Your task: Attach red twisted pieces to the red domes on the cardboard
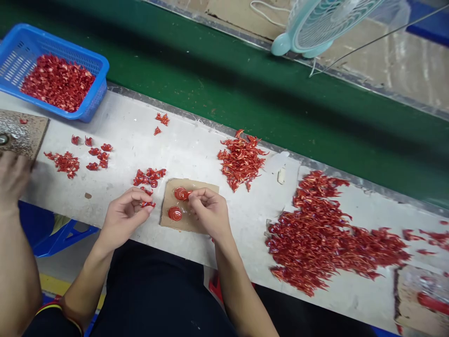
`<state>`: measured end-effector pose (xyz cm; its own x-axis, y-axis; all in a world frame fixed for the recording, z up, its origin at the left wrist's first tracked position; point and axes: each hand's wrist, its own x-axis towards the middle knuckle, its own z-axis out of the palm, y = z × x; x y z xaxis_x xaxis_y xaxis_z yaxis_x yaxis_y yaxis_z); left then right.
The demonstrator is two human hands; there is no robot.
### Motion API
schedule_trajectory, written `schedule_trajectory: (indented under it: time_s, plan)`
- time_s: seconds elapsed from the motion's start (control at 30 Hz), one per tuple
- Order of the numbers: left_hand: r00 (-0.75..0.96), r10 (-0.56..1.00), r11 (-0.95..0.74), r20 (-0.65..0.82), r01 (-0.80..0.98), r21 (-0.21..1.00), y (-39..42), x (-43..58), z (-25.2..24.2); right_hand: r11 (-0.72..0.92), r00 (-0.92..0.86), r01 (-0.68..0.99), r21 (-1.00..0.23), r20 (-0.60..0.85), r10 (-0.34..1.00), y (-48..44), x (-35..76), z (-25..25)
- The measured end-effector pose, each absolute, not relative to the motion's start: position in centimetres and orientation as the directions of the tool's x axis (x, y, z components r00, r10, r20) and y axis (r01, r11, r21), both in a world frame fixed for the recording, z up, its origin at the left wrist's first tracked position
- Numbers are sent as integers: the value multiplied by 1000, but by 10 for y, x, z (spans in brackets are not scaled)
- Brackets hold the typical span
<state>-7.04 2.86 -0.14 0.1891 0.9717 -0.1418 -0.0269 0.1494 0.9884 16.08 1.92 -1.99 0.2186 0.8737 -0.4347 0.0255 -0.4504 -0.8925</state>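
Note:
My left hand (124, 215) pinches a small red piece with blue specks (148, 204) between thumb and fingertips, just left of the cardboard square. My right hand (211, 209) is closed at the fingertips on another small red piece (188, 194), whose shape is mostly hidden. This piece touches or overlaps the edge of the upper round red disc (180, 193). Below it lies a second glossy round red disc (174, 213). Both discs rest on the cardboard square (189, 225). Directly beyond my left hand is a little cluster of red pieces (149, 177).
A pile of pointed red parts (242, 161) lies beyond the cardboard, and a much larger pile (322, 238) spreads to the right. At far left stands a blue basket (100, 77) of red parts. Another person's hand (12, 178) is at the left edge. A fan (329, 23) stands across the green strip.

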Motion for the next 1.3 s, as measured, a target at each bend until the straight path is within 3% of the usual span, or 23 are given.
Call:
schedule_trajectory:
  time_s: [0.13, 0.33, 0.57, 0.77, 1.03, 1.3]
  plan:
    - [160, 965, 234, -208, -168, 958, 27, -64, -6, -461, 196, -33, -887, -458, 867, 17, 161, -20]
    - [203, 947, 304, -249, -315, 899, 25, -49, -8, -473, 113, -272, -838, -516, 849, 14, 163, -16]
    - [280, 902, 410, -328, -322, 853, 22, -36, -8, -509, 46, -386, -769, -567, 822, 8, 161, 0]
    - [298, 887, 430, -352, -263, 863, 15, -28, -10, -418, -6, -327, -848, -440, 898, 0, 154, 12]
    - [300, 904, 371, -304, -201, 907, 15, -25, -5, -347, 78, -184, -919, -366, 927, -2, 146, 18]
    - [261, 894, 419, -363, -204, 885, 14, -21, -4, -273, 151, -44, -961, -277, 949, -8, 142, 19]
